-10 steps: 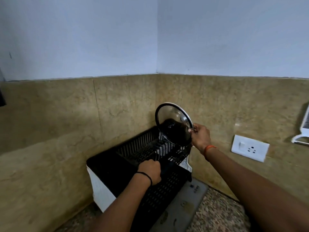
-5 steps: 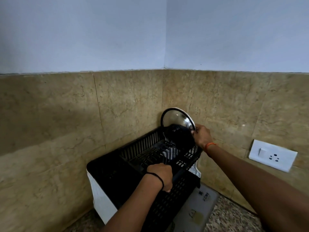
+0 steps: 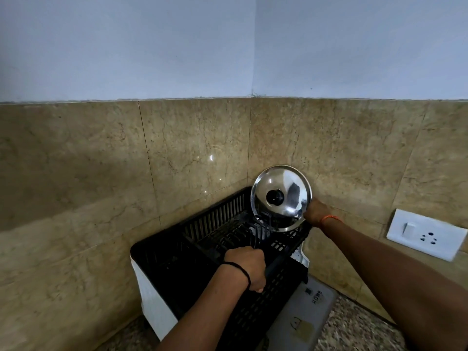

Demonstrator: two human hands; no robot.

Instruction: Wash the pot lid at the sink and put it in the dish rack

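A shiny steel pot lid (image 3: 288, 188) with a black knob stands on edge in the far right corner of the black plastic dish rack (image 3: 202, 239), its knob side facing me. My right hand (image 3: 314, 211) grips the lid's right rim. At the near side, my left hand (image 3: 248, 267) is closed around the rack's front edge. The lid's lower rim sits among the rack's upright prongs.
The rack sits in a corner of tan marble-tiled walls on a speckled granite counter (image 3: 359, 330). A white side panel (image 3: 154, 307) shows on the rack's left. A grey flat device (image 3: 304, 315) lies to its right. A white wall socket (image 3: 425, 236) is at right.
The lid has turned so its knob side faces me and has settled lower into the rack's back right corner. The camera view has tilted slightly; my left hand keeps its hold on the rack.
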